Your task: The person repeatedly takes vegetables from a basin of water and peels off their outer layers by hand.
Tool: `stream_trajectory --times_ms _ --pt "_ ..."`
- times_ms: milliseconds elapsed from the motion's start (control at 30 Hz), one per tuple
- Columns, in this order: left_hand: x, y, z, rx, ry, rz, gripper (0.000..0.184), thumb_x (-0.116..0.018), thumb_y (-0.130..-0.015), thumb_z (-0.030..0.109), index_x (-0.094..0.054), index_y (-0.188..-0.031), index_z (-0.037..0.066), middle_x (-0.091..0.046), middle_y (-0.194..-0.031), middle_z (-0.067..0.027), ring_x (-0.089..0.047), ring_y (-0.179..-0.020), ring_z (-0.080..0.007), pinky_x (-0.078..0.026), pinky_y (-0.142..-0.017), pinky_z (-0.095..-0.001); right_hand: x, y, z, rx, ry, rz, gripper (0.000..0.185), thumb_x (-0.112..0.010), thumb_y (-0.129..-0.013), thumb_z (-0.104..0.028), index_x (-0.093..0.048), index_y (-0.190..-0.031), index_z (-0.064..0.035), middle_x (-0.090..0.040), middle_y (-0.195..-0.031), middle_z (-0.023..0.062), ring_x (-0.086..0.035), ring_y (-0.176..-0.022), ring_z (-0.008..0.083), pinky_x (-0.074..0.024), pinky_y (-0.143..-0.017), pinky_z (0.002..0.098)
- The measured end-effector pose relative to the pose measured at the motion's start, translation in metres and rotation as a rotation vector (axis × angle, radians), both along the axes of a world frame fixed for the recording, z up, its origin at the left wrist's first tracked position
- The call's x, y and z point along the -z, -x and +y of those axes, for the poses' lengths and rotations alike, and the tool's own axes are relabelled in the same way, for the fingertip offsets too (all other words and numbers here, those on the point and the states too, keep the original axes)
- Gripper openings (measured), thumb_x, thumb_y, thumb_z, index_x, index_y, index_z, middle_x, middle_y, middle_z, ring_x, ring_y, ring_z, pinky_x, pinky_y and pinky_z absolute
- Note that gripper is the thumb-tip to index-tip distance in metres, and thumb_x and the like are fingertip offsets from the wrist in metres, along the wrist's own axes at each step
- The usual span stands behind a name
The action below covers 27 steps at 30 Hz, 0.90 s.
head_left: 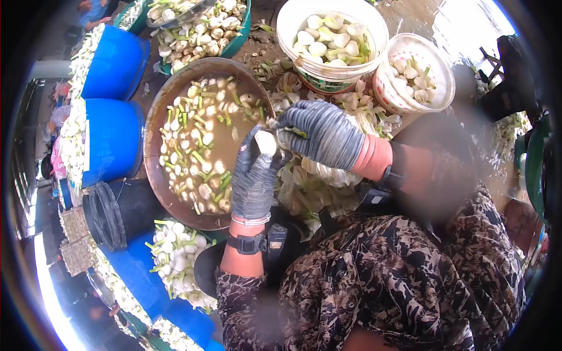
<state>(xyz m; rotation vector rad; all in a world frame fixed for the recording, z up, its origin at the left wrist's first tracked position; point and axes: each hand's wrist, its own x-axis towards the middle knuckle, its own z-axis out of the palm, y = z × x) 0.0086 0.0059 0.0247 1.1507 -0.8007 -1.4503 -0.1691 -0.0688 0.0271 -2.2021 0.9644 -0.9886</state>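
A white garlic bulb is held in my left hand, which wears a grey striped glove and is closed round it. My right hand, gloved the same way, is closed beside the bulb's top, its fingertips pinching a bit of green stem or peel too small to make out. Both hands are over the right rim of a brown basin of murky water, where many bulbs with green stems float. Loose peels lie in a pile beneath my hands.
A white bucket of peeled bulbs stands at the top, a smaller pail to its right. Blue tubs heaped with garlic line the left, near a black bucket. A green basin of unpeeled bulbs sits behind the brown one.
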Motion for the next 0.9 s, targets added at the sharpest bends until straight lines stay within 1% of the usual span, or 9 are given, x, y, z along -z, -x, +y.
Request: stream_trajectory --times_ms 267,367,467,533,600,633,700,767,900 --pt "0.006 0.001 0.002 0.026 -0.007 -0.010 0.052 -0.059 -0.095 0.022 -0.042 -0.139 0.001 -0.050 -0.133 -0.0126 -0.053 -0.120 -0.0237 -0.050 -0.098 -0.0399 0.000 -0.005 0.008 0.046 0.016 0.156 0.017 -0.066 -0.080 -0.024 -0.066 -0.086 -0.0076 -0.065 -0.077 0.0151 -0.064 -0.074 0.0344 -0.0511 -0.068 0.0443" --pt "-0.009 0.006 0.003 0.059 0.004 -0.090 0.051 -0.059 -0.095 0.021 -0.043 -0.139 0.000 -0.050 -0.134 -0.0120 -0.053 -0.119 -0.0225 -0.052 -0.096 -0.0382 -0.001 -0.006 0.008 0.044 -0.138 0.063 0.019 -0.066 -0.081 -0.025 -0.065 -0.086 -0.0059 -0.065 -0.076 0.0167 -0.064 -0.074 0.0356 -0.0508 -0.068 0.0445" --pt "-0.007 0.007 0.002 0.075 0.029 -0.098 0.049 -0.058 -0.095 0.019 -0.044 -0.138 0.000 -0.051 -0.132 -0.0118 -0.054 -0.117 -0.0212 -0.053 -0.094 -0.0366 0.002 -0.004 0.005 0.000 -0.519 -0.080 0.025 -0.064 -0.088 -0.027 -0.063 -0.087 -0.0027 -0.066 -0.078 0.0193 -0.064 -0.074 0.0380 -0.0508 -0.068 0.0433" --pt "-0.006 0.006 0.000 0.059 0.057 -0.056 0.048 -0.058 -0.095 0.017 -0.044 -0.138 0.000 -0.051 -0.130 -0.0117 -0.055 -0.115 -0.0206 -0.054 -0.092 -0.0362 0.009 -0.002 -0.002 0.024 -0.417 -0.077 0.023 -0.064 -0.088 -0.026 -0.064 -0.087 -0.0032 -0.066 -0.078 0.0191 -0.064 -0.074 0.0379 -0.0510 -0.067 0.0429" --pt "-0.009 0.004 -0.003 -0.005 0.014 -0.430 0.048 -0.060 -0.093 0.010 -0.046 -0.137 0.002 -0.054 -0.125 -0.0122 -0.056 -0.111 -0.0201 -0.053 -0.091 -0.0342 0.011 -0.005 -0.005 0.098 -0.231 -0.261 0.018 -0.063 -0.089 -0.022 -0.064 -0.086 -0.0044 -0.064 -0.076 0.0190 -0.063 -0.072 0.0381 -0.0508 -0.065 0.0428" --pt "-0.007 0.002 -0.003 -0.009 0.016 -0.429 0.048 -0.060 -0.093 0.010 -0.046 -0.137 0.002 -0.054 -0.125 -0.0122 -0.056 -0.111 -0.0201 -0.053 -0.091 -0.0342 0.008 -0.003 -0.006 0.094 -0.229 -0.259 0.018 -0.063 -0.089 -0.022 -0.064 -0.086 -0.0044 -0.064 -0.076 0.0190 -0.063 -0.072 0.0381 -0.0508 -0.065 0.0428" --pt "0.004 -0.004 -0.002 -0.026 0.258 -0.771 0.049 -0.062 -0.089 0.001 -0.047 -0.136 0.004 -0.054 -0.123 -0.0113 -0.057 -0.109 -0.0184 -0.051 -0.092 -0.0317 -0.003 0.005 -0.007 0.090 -0.123 -0.152 0.016 -0.064 -0.087 -0.021 -0.064 -0.086 -0.0051 -0.064 -0.076 0.0173 -0.063 -0.072 0.0373 -0.0510 -0.063 0.0428" --pt "0.008 -0.003 -0.003 -0.050 0.269 -0.794 0.054 -0.066 -0.084 -0.003 -0.048 -0.135 0.005 -0.054 -0.120 -0.0111 -0.057 -0.107 -0.0176 -0.049 -0.093 -0.0300 -0.008 0.003 -0.004 0.087 -0.129 -0.047 0.016 -0.064 -0.087 -0.022 -0.064 -0.085 -0.0061 -0.065 -0.077 0.0149 -0.064 -0.073 0.0354 -0.0515 -0.064 0.0430" --pt "0.000 0.010 -0.002 -0.066 0.454 -1.210 0.057 -0.071 -0.076 -0.001 -0.052 -0.129 0.003 -0.055 -0.109 -0.0147 -0.058 -0.100 -0.0267 -0.049 -0.089 -0.0344 -0.012 0.003 0.007 0.021 -0.066 0.120 0.017 -0.062 -0.086 -0.025 -0.062 -0.085 -0.0081 -0.065 -0.078 0.0136 -0.064 -0.074 0.0339 -0.0510 -0.066 0.0445"
